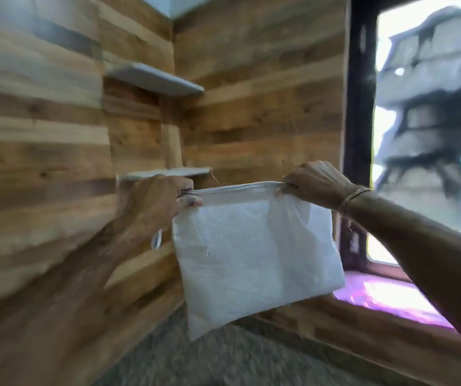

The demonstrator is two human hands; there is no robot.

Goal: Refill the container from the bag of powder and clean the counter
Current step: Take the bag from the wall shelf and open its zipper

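Bag (254, 246) held mid-air before wood wall (42, 135), hung below both grips. Left hand (157, 199) and right hand (315, 185) pinched opposite ends of top seal, long axis left-right. Container unseen.

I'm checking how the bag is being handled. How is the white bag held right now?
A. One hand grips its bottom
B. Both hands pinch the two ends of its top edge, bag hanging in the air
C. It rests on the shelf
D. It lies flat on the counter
B: the left hand and the right hand each pinch an end of the top edge of the bag, which hangs clear above the counter.
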